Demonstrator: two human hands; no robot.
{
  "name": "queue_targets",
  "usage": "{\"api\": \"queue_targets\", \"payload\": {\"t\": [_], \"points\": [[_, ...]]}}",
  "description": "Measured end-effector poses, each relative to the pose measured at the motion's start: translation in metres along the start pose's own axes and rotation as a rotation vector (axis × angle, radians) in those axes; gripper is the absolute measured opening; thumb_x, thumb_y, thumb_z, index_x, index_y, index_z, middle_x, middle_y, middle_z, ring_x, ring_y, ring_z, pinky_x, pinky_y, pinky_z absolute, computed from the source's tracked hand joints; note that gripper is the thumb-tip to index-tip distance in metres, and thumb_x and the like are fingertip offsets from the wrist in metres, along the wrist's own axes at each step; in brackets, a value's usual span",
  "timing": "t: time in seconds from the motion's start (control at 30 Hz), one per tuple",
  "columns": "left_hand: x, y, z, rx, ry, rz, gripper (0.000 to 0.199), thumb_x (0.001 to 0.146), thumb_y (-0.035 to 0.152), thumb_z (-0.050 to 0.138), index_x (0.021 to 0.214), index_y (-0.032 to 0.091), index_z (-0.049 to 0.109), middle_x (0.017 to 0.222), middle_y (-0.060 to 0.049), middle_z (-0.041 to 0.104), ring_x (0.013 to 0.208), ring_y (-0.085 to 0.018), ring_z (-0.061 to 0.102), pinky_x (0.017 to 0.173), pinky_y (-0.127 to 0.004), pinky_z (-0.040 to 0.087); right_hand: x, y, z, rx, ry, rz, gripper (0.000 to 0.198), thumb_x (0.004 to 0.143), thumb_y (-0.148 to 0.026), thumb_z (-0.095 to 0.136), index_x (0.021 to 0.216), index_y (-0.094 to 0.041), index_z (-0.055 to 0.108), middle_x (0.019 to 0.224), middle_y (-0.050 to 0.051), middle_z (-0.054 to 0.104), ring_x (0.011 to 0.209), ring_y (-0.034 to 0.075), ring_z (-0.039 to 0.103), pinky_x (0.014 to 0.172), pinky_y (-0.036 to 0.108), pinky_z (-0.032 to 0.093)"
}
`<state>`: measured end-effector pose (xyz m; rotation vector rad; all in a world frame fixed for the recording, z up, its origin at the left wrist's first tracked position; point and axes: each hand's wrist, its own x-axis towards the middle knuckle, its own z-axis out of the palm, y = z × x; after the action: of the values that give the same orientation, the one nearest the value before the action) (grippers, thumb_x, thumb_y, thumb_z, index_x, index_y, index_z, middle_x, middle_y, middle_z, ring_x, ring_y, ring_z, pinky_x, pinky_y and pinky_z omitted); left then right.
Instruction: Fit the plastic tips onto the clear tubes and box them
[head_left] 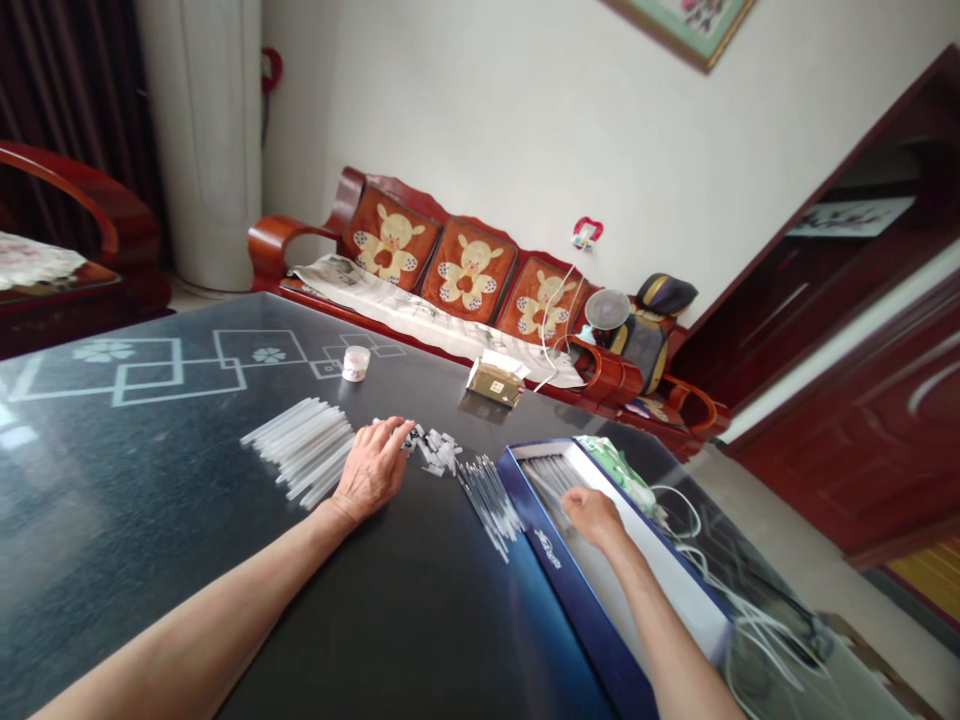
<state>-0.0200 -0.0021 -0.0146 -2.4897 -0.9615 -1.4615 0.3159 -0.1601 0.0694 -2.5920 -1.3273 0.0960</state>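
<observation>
My left hand (375,467) reaches across the black table, its fingers stretched a little apart and touching or just above a loose pile of small whitish caps (441,450). Beside its wrist lies a row of translucent white tubes (300,445). My right hand (594,516) is inside a long blue box (559,550) with a white interior, its fingers curled closed. What they hold, if anything, is hidden. Close to that hand, at the far end of the box, lie several thin greyish sticks (551,475). Dark, slim pen refills (489,500) rest on the table between the caps and the box.
A small round white tub (356,364) and a gold tissue box (495,382) stand toward the table's far edge. Right of the blue box are a green and white packet (619,470) and white cables (750,600). Beyond the table is a wooden sofa (450,270).
</observation>
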Motion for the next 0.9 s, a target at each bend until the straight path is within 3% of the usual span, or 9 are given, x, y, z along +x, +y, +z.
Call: {"api": "queue_targets", "payload": {"t": [0.2, 0.3, 0.4, 0.47, 0.53, 0.6, 0.67, 0.8, 0.9], "points": [[-0.002, -0.001, 0.001, 0.012, -0.015, 0.018, 0.034, 0.089, 0.014, 0.043, 0.121, 0.017, 0.055, 0.109, -0.011, 0.061, 0.095, -0.024, 0.054, 0.084, -0.039, 0.044, 0.002, -0.020, 0.023, 0.101, -0.116, -0.036, 0.022, 0.071, -0.023, 0.052, 0.060, -0.018, 0.070, 0.055, 0.000, 0.064, 0.058, 0.016, 0.060, 0.054, 0.023, 0.037], [-0.002, -0.001, 0.002, 0.024, -0.003, -0.003, 0.031, 0.089, 0.014, 0.043, 0.117, 0.016, 0.058, 0.103, -0.010, 0.063, 0.088, -0.022, 0.054, 0.080, -0.037, 0.045, 0.002, -0.023, 0.020, 0.113, -0.115, -0.041, 0.026, 0.075, -0.030, 0.051, 0.064, -0.018, 0.071, 0.059, 0.002, 0.067, 0.060, 0.017, 0.061, 0.055, 0.024, 0.039], [-0.001, -0.002, 0.003, 0.030, 0.017, -0.075, 0.030, 0.091, 0.014, 0.041, 0.113, 0.016, 0.060, 0.093, -0.009, 0.063, 0.081, -0.020, 0.053, 0.077, -0.034, 0.045, -0.004, -0.029, 0.009, 0.106, 0.082, -0.100, 0.028, 0.079, -0.035, 0.048, 0.077, -0.019, 0.072, 0.072, 0.004, 0.070, 0.070, 0.019, 0.063, 0.063, 0.026, 0.042], [0.001, -0.004, 0.003, 0.032, 0.022, -0.158, 0.030, 0.091, 0.014, 0.039, 0.111, 0.016, 0.062, 0.086, -0.007, 0.062, 0.078, -0.019, 0.053, 0.075, -0.032, 0.045, -0.013, -0.043, 0.007, 0.158, 0.292, -0.235, 0.029, 0.081, -0.036, 0.047, 0.082, -0.020, 0.071, 0.076, 0.006, 0.070, 0.073, 0.020, 0.063, 0.068, 0.028, 0.045], [0.002, -0.006, 0.001, 0.054, 0.011, -0.242, 0.031, 0.092, 0.015, 0.037, 0.111, 0.016, 0.062, 0.082, -0.007, 0.061, 0.077, -0.019, 0.054, 0.073, -0.030, 0.046, -0.026, -0.065, 0.016, 0.264, 0.415, -0.412, 0.028, 0.083, -0.036, 0.047, 0.085, -0.019, 0.070, 0.081, 0.006, 0.070, 0.074, 0.019, 0.063, 0.072, 0.028, 0.046], [0.003, -0.005, -0.003, 0.082, -0.059, -0.259, 0.032, 0.092, 0.015, 0.037, 0.111, 0.017, 0.063, 0.081, -0.007, 0.060, 0.078, -0.019, 0.055, 0.073, -0.030, 0.046, -0.038, -0.092, 0.035, 0.355, 0.408, -0.557, 0.026, 0.084, -0.033, 0.046, 0.086, -0.019, 0.069, 0.083, 0.006, 0.069, 0.073, 0.017, 0.063, 0.072, 0.027, 0.048], [0.003, 0.002, -0.008, 0.081, -0.224, -0.182, 0.031, 0.090, 0.016, 0.039, 0.108, 0.017, 0.064, 0.082, -0.007, 0.061, 0.079, -0.019, 0.055, 0.075, -0.030, 0.046, -0.050, -0.118, 0.062, 0.423, 0.346, -0.641, 0.024, 0.085, -0.028, 0.045, 0.086, -0.020, 0.068, 0.084, 0.006, 0.069, 0.074, 0.017, 0.064, 0.072, 0.026, 0.049], [0.007, 0.026, -0.016, 0.057, -0.591, -0.013, 0.026, 0.089, 0.019, 0.042, 0.097, 0.018, 0.066, 0.087, -0.008, 0.062, 0.085, -0.021, 0.056, 0.080, -0.033, 0.046, -0.063, -0.152, 0.108, 0.487, 0.258, -0.675, 0.023, 0.085, -0.022, 0.045, 0.089, -0.019, 0.067, 0.086, 0.007, 0.069, 0.078, 0.018, 0.065, 0.074, 0.028, 0.050], [0.014, 0.040, -0.022, 0.153, -0.674, -0.107, 0.023, 0.086, 0.019, 0.045, 0.096, 0.016, 0.066, 0.101, -0.013, 0.060, 0.098, -0.027, 0.054, 0.087, -0.039, 0.045, -0.065, -0.157, 0.124, 0.493, 0.259, -0.664, 0.024, 0.087, -0.023, 0.044, 0.090, -0.019, 0.067, 0.086, 0.007, 0.069, 0.079, 0.019, 0.065, 0.074, 0.029, 0.049]]}}
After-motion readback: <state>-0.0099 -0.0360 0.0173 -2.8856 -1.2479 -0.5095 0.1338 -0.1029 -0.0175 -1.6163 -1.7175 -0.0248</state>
